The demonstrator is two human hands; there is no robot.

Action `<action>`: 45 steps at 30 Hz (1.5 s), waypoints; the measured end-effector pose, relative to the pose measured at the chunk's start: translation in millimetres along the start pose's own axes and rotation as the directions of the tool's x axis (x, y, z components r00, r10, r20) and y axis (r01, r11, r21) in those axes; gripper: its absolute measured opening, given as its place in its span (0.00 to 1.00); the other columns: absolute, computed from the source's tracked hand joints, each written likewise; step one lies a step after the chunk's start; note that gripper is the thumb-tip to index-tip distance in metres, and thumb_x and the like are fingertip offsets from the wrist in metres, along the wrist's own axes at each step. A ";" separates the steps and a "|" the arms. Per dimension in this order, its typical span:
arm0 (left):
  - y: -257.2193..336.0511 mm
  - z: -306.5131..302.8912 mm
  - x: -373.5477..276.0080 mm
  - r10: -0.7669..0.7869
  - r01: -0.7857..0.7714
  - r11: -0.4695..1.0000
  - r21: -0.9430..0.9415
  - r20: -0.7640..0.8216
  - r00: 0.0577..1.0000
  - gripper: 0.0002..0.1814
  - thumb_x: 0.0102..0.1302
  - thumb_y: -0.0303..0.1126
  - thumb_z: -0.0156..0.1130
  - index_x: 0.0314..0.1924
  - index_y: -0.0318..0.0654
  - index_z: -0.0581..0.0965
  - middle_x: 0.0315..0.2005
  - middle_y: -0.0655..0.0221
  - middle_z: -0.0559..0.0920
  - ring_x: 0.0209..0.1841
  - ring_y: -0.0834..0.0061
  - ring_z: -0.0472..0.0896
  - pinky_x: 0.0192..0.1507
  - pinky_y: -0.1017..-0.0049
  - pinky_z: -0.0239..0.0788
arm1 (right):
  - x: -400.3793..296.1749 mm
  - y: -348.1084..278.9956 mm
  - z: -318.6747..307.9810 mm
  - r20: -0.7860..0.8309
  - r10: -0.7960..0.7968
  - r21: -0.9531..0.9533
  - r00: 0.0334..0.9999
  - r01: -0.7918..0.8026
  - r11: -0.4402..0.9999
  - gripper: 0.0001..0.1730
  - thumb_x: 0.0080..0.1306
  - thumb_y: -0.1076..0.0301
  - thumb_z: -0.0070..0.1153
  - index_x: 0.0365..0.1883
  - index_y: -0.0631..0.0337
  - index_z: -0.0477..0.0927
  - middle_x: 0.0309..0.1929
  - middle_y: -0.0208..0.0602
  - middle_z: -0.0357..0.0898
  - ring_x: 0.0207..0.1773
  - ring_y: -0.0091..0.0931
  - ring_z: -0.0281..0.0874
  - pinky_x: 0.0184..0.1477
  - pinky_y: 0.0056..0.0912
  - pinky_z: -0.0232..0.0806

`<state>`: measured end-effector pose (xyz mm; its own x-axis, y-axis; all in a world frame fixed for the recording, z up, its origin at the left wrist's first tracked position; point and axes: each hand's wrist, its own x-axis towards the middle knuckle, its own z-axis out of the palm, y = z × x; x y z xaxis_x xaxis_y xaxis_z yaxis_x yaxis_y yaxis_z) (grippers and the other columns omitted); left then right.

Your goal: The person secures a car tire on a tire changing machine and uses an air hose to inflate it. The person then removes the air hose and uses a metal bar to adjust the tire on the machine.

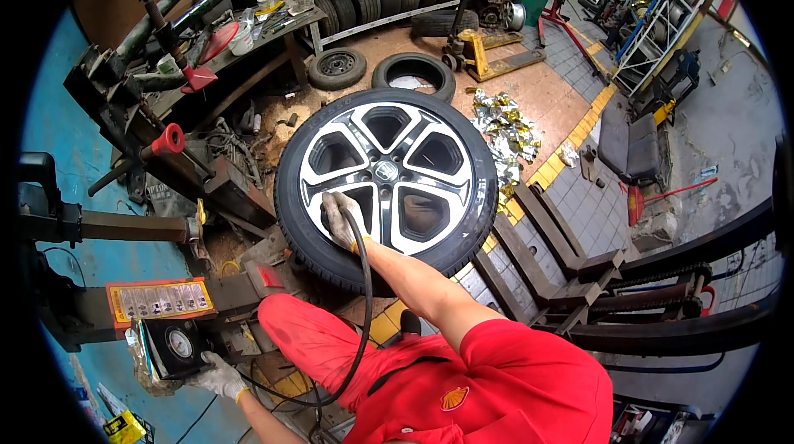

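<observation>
A car wheel with a black tyre and a silver-and-black alloy rim lies face up before me. My right hand, in a pale work glove, holds the end of a black air hose at the rim's lower left; the fingers hide the hose end. My left hand, gloved too, is at the lower left, touching the lower edge of a black box with a round pressure gauge. The hose loops down across my leg towards that box. Whether the left fingers close on anything is unclear.
Around the wheel stand a tyre changer's metal arm at left, a cluttered workbench, a loose tyre, a steel-rimmed wheel, crumpled foil, a yellow pallet jack and forklift forks at right.
</observation>
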<state>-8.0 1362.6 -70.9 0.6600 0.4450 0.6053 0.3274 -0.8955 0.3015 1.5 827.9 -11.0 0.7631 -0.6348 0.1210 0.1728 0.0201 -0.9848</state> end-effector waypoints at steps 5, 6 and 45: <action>-5.5 0.8 1.9 0.012 -0.012 0.999 -0.048 0.001 1.000 0.63 0.72 0.58 0.67 0.77 0.06 0.44 0.75 0.19 0.54 0.78 0.28 0.59 0.80 0.47 0.54 | -1.0 -10.0 -4.2 0.049 0.090 -0.126 0.995 -0.084 0.988 0.27 0.83 0.51 0.48 0.38 0.71 0.80 0.31 0.56 0.80 0.37 0.40 0.81 0.45 0.44 0.71; -5.1 2.0 1.4 0.009 -0.009 0.999 -0.037 -0.002 1.000 0.63 0.72 0.58 0.67 0.77 0.07 0.44 0.75 0.19 0.55 0.77 0.28 0.59 0.80 0.47 0.55 | -0.9 -10.0 -4.0 0.045 0.080 -0.124 0.996 -0.074 0.990 0.27 0.83 0.52 0.48 0.37 0.71 0.80 0.31 0.56 0.80 0.36 0.40 0.81 0.45 0.43 0.71; -10.7 11.1 6.2 -0.015 0.012 0.989 0.150 0.020 1.000 0.64 0.73 0.67 0.59 0.78 0.09 0.48 0.77 0.23 0.55 0.79 0.32 0.60 0.82 0.50 0.53 | 2.9 18.2 -1.0 0.064 0.147 0.025 0.987 -0.149 0.988 0.22 0.83 0.55 0.53 0.34 0.65 0.78 0.25 0.25 0.72 0.27 0.17 0.67 0.28 0.28 0.62</action>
<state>0.1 1374.9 -78.5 0.6685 0.4587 0.5854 0.4334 -0.8799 0.1947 6.2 825.7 -28.7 0.8188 -0.5738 -0.0176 0.0727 0.1341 -0.9883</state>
